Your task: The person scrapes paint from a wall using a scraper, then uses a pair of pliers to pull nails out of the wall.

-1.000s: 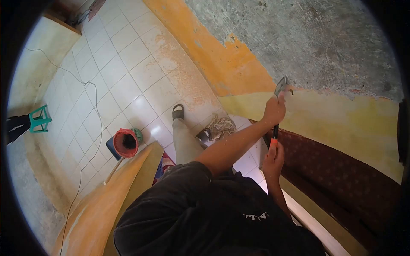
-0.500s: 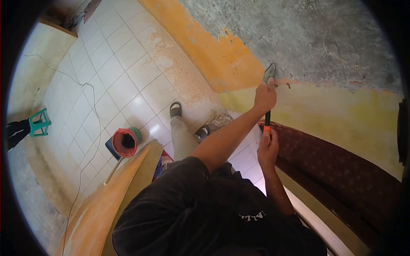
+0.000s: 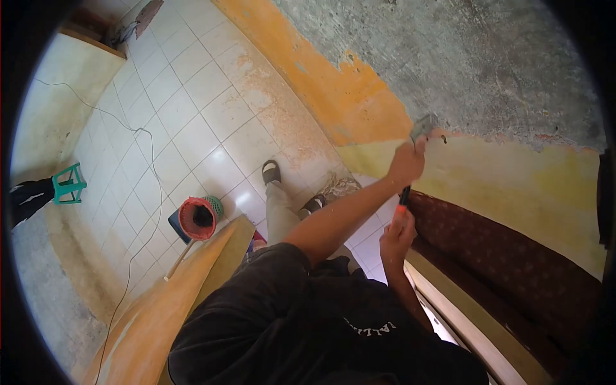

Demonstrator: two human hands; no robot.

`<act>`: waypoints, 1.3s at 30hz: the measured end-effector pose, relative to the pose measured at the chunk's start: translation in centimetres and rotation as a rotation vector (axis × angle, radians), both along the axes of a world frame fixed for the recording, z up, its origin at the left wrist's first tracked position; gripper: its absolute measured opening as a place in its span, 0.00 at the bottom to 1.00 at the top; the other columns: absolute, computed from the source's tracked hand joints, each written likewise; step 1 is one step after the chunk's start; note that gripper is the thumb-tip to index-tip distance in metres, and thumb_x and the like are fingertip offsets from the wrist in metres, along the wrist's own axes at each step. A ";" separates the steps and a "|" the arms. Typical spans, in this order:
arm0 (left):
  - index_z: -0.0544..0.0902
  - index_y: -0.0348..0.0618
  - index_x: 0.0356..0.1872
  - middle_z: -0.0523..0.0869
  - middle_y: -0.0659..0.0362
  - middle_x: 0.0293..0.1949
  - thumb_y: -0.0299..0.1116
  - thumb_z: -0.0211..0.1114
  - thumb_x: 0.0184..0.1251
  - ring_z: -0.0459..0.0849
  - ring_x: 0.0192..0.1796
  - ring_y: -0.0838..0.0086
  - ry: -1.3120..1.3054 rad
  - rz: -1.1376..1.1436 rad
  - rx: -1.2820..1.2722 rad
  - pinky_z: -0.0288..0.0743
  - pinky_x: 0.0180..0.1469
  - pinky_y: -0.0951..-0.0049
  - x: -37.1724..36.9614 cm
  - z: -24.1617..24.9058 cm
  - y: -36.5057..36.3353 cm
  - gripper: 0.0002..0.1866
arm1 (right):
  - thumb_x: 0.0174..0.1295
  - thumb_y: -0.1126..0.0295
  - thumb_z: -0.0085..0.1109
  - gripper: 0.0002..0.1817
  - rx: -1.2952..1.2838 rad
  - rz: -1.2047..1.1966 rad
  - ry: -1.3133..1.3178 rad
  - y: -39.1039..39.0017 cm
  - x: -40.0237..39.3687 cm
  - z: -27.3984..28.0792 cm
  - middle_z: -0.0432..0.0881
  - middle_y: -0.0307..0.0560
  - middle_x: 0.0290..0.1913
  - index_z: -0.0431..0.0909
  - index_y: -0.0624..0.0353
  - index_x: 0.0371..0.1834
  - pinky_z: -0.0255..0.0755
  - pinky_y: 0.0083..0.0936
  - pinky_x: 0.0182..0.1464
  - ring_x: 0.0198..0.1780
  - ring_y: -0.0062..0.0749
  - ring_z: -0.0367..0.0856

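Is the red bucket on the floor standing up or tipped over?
Tipped over. The red plastic bucket lies on its side on the white tiled floor, its round dark opening facing the camera instead of pointing up.

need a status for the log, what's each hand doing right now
Left hand: closed on the scraper, near its blade at the wall.
Right hand: closed on the scraper's handle end.

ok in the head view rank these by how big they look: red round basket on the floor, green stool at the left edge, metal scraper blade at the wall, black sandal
1. Red round basket
2. Green stool
3. Black sandal and metal scraper blade: look about alike, and the blade is nearer the camera, so no firm order.
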State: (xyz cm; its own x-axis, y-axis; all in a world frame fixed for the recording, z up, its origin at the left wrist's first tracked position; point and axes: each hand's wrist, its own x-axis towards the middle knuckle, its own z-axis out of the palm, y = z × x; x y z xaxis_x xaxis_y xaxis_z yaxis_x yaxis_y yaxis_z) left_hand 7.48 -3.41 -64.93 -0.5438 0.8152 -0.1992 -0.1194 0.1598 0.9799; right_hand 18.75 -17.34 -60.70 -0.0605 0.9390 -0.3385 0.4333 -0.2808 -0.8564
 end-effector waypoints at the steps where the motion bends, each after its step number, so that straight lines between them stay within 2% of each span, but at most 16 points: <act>1: 0.81 0.31 0.30 0.81 0.31 0.32 0.52 0.44 0.75 0.81 0.42 0.36 0.004 0.004 0.006 0.73 0.45 0.50 -0.2 -0.6 0.6 0.31 | 0.74 0.59 0.47 0.18 -0.016 0.000 -0.012 0.0 0.8 -0.1 0.68 0.36 0.18 0.69 0.61 0.56 0.60 0.20 0.22 0.19 0.17 0.66; 3: 0.78 0.24 0.28 0.78 0.27 0.29 0.53 0.46 0.74 0.80 0.40 0.33 0.021 0.105 -0.071 0.73 0.40 0.48 -0.3 -1.8 1.8 0.34 | 0.74 0.58 0.47 0.18 -0.030 -0.002 -0.029 1.1 0.4 -0.3 0.69 0.37 0.19 0.69 0.61 0.55 0.60 0.20 0.22 0.19 0.17 0.66; 5: 0.78 0.24 0.29 0.79 0.28 0.29 0.53 0.46 0.75 0.80 0.40 0.33 -0.068 0.128 -0.091 0.73 0.41 0.47 -2.7 -0.7 1.4 0.33 | 0.74 0.58 0.47 0.18 -0.011 0.080 -0.159 1.9 -1.8 -0.5 0.70 0.37 0.21 0.68 0.60 0.56 0.59 0.19 0.21 0.20 0.16 0.66; 10: 0.77 0.23 0.29 0.78 0.29 0.26 0.53 0.46 0.75 0.79 0.37 0.33 -0.051 0.067 0.021 0.72 0.39 0.47 -1.2 -1.1 0.4 0.33 | 0.74 0.57 0.48 0.19 -0.067 -0.057 0.038 0.1 -1.0 -1.1 0.67 0.34 0.21 0.68 0.60 0.58 0.59 0.16 0.21 0.20 0.14 0.65; 13: 0.77 0.25 0.29 0.79 0.31 0.26 0.52 0.47 0.75 0.79 0.37 0.33 -0.027 0.122 0.088 0.71 0.38 0.47 -0.5 -0.7 0.6 0.32 | 0.73 0.59 0.49 0.18 -0.072 -0.020 0.002 1.1 -0.1 -0.2 0.66 0.32 0.21 0.68 0.59 0.58 0.58 0.15 0.20 0.20 0.13 0.64; 14: 0.78 0.27 0.32 0.80 0.33 0.27 0.50 0.46 0.75 0.80 0.37 0.36 -0.072 -0.013 -0.093 0.71 0.39 0.47 -1.8 -2.0 1.4 0.29 | 0.73 0.61 0.49 0.17 -0.108 0.008 0.002 2.0 -0.4 -0.2 0.67 0.33 0.21 0.68 0.59 0.58 0.58 0.16 0.20 0.20 0.13 0.63; 18: 0.79 0.29 0.34 0.80 0.34 0.28 0.48 0.45 0.76 0.82 0.39 0.40 -0.129 0.016 -0.017 0.73 0.41 0.50 -4.6 0.0 0.3 0.27 | 0.73 0.62 0.47 0.19 -0.085 0.023 0.046 1.7 -2.0 -3.3 0.68 0.34 0.21 0.65 0.61 0.60 0.57 0.17 0.19 0.19 0.13 0.63; 21: 0.79 0.28 0.34 0.80 0.34 0.27 0.49 0.46 0.76 0.83 0.38 0.40 -0.082 0.060 0.151 0.74 0.39 0.52 -2.1 -0.8 -0.2 0.28 | 0.74 0.61 0.47 0.19 -0.124 -0.116 0.139 -0.1 -1.0 -3.9 0.68 0.34 0.21 0.65 0.62 0.60 0.57 0.16 0.19 0.20 0.13 0.63; 24: 0.79 0.28 0.33 0.80 0.35 0.27 0.49 0.46 0.76 0.82 0.38 0.40 0.011 0.018 0.150 0.73 0.39 0.52 -1.1 -3.1 0.4 0.28 | 0.74 0.61 0.47 0.19 -0.136 -0.147 0.129 0.0 -1.6 -3.6 0.68 0.35 0.22 0.65 0.61 0.61 0.58 0.15 0.20 0.20 0.13 0.63; 26: 0.79 0.28 0.33 0.80 0.34 0.28 0.48 0.47 0.76 0.82 0.39 0.39 -0.107 -0.010 0.021 0.72 0.41 0.52 -4.8 -0.6 0.6 0.28 | 0.74 0.61 0.48 0.21 -0.105 -0.067 0.065 1.5 -2.6 -3.1 0.68 0.34 0.22 0.65 0.61 0.62 0.58 0.15 0.20 0.20 0.13 0.63; 28: 0.79 0.28 0.33 0.80 0.33 0.28 0.48 0.47 0.76 0.81 0.41 0.39 -0.180 -0.031 -0.083 0.72 0.43 0.51 -5.8 -0.7 0.7 0.27 | 0.73 0.60 0.48 0.20 -0.155 -0.066 0.114 1.8 -3.0 -3.6 0.68 0.35 0.22 0.65 0.61 0.62 0.58 0.15 0.20 0.21 0.13 0.64; 31: 0.78 0.27 0.31 0.79 0.32 0.27 0.47 0.48 0.75 0.81 0.41 0.38 -0.079 -0.025 -0.065 0.72 0.42 0.51 -4.0 -1.8 0.5 0.27 | 0.73 0.61 0.48 0.18 -0.132 -0.151 0.091 1.0 -2.5 -4.2 0.67 0.35 0.21 0.66 0.61 0.59 0.58 0.14 0.20 0.20 0.13 0.63; 33: 0.77 0.26 0.27 0.78 0.33 0.23 0.48 0.48 0.75 0.81 0.36 0.36 -0.104 0.097 0.168 0.72 0.35 0.51 -1.7 -1.6 -0.1 0.29 | 0.73 0.62 0.48 0.18 -0.146 -0.202 0.129 0.2 -2.2 -3.4 0.67 0.34 0.21 0.66 0.60 0.59 0.57 0.13 0.19 0.19 0.12 0.62; 35: 0.77 0.27 0.30 0.78 0.32 0.25 0.47 0.48 0.75 0.80 0.37 0.35 -0.136 0.153 0.214 0.72 0.35 0.51 -2.6 -2.0 0.8 0.27 | 0.73 0.62 0.48 0.18 -0.130 -0.122 0.062 0.9 -2.3 -2.7 0.67 0.35 0.22 0.66 0.60 0.60 0.56 0.13 0.19 0.19 0.11 0.61; 37: 0.78 0.32 0.41 0.82 0.37 0.31 0.45 0.45 0.76 0.83 0.40 0.47 -0.072 -0.104 -0.066 0.73 0.45 0.57 -5.4 -2.6 1.6 0.23 | 0.73 0.63 0.48 0.17 -0.168 -0.137 0.042 2.4 -4.0 -2.4 0.66 0.35 0.21 0.66 0.60 0.60 0.55 0.12 0.19 0.19 0.11 0.61; 39: 0.77 0.33 0.42 0.82 0.38 0.30 0.45 0.45 0.77 0.83 0.39 0.46 -0.152 -0.121 -0.082 0.73 0.44 0.57 -6.4 -1.3 1.0 0.22 | 0.73 0.62 0.48 0.18 -0.142 -0.076 0.109 2.7 -4.7 -2.6 0.66 0.34 0.21 0.66 0.60 0.60 0.55 0.12 0.18 0.19 0.11 0.61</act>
State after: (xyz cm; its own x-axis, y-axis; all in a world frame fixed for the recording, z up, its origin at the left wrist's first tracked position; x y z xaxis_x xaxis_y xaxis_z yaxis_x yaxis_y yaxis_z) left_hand 1.08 -2.44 -66.21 -0.4011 0.8508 -0.3396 -0.2399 0.2602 0.9353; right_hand 14.02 -14.61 -63.32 -0.0344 0.8856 -0.4631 0.3133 -0.4305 -0.8465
